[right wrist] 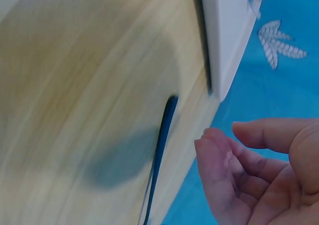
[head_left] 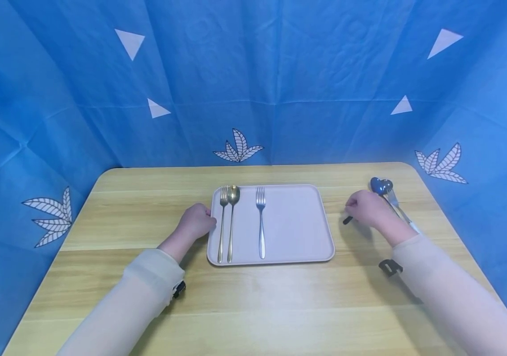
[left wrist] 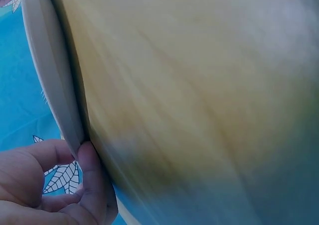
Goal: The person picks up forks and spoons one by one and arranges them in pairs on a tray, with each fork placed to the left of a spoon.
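My left hand [head_left: 197,221] pinches the tray [head_left: 295,227] at its left rim; my right hand [head_left: 366,207] hovers, thumb and fingers apart, near the dark-handled utensil [right wrist: 163,128] on the surface [head_left: 257,306], right of the tray. I expect it light, stiff, slick; I'd pinch mid-handle.

A pale tray [left wrist: 54,60] is pinched at its edge by the left hand [left wrist: 60,203]; blurred wooden tabletop [left wrist: 164,95] and blue leaf-printed cloth [left wrist: 20,85] are seen on either side.
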Available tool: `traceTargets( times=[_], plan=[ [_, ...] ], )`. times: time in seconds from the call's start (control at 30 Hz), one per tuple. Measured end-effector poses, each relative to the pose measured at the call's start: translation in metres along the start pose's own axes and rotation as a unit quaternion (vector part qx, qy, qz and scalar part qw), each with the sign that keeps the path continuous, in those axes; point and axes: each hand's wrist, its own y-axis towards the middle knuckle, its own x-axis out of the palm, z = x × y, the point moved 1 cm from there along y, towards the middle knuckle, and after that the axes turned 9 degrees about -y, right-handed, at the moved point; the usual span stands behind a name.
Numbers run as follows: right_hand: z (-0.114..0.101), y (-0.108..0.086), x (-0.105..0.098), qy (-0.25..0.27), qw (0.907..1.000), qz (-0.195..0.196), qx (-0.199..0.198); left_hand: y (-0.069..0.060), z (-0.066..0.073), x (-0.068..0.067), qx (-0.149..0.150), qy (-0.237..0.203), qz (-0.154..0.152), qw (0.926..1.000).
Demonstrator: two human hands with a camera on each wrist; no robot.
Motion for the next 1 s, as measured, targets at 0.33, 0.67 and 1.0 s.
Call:
traceTargets(
  times=[0.33,0.67,1.0],
  plan=[
    [0.032,0.004,-0.012,-0.005,0.999,0.007,0.044,-0.001,0.0,-0.001,-0.004,-0.007,-0.004,1.0],
    [0.057,0.001,-0.022,-0.01,0.996,0.036,0.081,0.001,-0.001,-0.002,0.001,-0.008,-0.004,1.0],
    [0.071,0.001,-0.023,-0.011,0.994,0.043,0.1,0.003,-0.002,-0.002,-0.008,-0.008,-0.008,0.9999]
  ],
)
